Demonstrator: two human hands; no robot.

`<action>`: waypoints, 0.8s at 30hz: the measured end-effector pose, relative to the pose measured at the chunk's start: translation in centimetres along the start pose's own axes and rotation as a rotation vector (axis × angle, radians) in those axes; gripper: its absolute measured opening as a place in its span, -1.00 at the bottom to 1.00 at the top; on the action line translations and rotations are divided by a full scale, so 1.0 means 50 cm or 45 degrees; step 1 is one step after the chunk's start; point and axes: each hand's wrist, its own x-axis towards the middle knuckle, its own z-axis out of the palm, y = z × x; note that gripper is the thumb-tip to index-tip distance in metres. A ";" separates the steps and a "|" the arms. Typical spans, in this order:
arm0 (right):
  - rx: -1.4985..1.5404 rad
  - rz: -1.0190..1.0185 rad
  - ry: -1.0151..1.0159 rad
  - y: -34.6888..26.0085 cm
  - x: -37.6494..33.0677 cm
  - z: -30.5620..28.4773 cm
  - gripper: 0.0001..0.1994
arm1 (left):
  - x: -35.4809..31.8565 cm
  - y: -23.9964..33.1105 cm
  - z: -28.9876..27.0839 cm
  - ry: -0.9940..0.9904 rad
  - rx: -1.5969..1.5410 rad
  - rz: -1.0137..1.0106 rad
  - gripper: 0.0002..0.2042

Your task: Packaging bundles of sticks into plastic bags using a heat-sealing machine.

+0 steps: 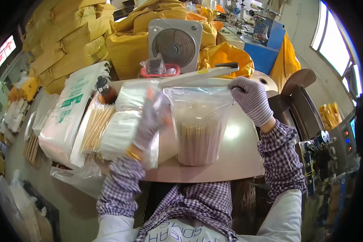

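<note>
A clear plastic bag (pixel 197 105) stands upright in front of me on the table, packed in its lower part with a bundle of thin wooden sticks (pixel 198 141). My right hand (pixel 250 99), in a striped glove, is closed in a fist at the bag's top right corner, with the film running up to it. To the left of the bag, my gloved left hand (pixel 148 121) is smeared by motion, so its fingers cannot be made out. It is over the right side of a stack of clear plastic bags (pixel 123 121). Loose wooden sticks (pixel 97 127) lie left of that stack.
Behind the bag, a long pale sealer arm (pixel 201 76) with a black handle slants across the table (pixel 242 149). A white fan (pixel 174 42) and a pink basket (pixel 172 70) stand beyond. A white printed sack (pixel 70 109) lies left; dark machinery (pixel 306 113) stands right.
</note>
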 end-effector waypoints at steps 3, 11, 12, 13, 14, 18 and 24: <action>-0.073 0.021 0.002 0.070 0.028 0.009 -0.91 | 0.004 -0.069 0.126 -0.162 0.223 0.220 -0.16; -0.008 0.162 0.440 0.458 0.144 0.118 -0.64 | 0.112 -0.290 0.115 -0.110 -0.417 -0.453 -0.49; 0.171 0.454 0.307 0.514 0.150 0.131 -0.51 | 0.132 -0.311 0.124 -0.108 -0.416 -0.478 -0.55; 0.362 0.738 0.168 0.541 0.165 0.143 -0.36 | 0.153 -0.341 0.117 -0.101 -0.423 -0.473 -0.55; 0.559 0.919 0.045 0.465 0.201 0.139 -0.22 | 0.173 -0.372 0.091 -0.070 -0.465 -0.643 -0.56; 0.279 0.242 0.026 0.479 0.269 0.113 -0.38 | 0.247 -0.418 0.048 0.132 -0.418 -0.888 -0.65; -0.916 0.414 -0.378 0.541 0.106 0.210 -0.26 | 0.260 -0.463 0.054 0.227 -0.191 -0.815 -0.67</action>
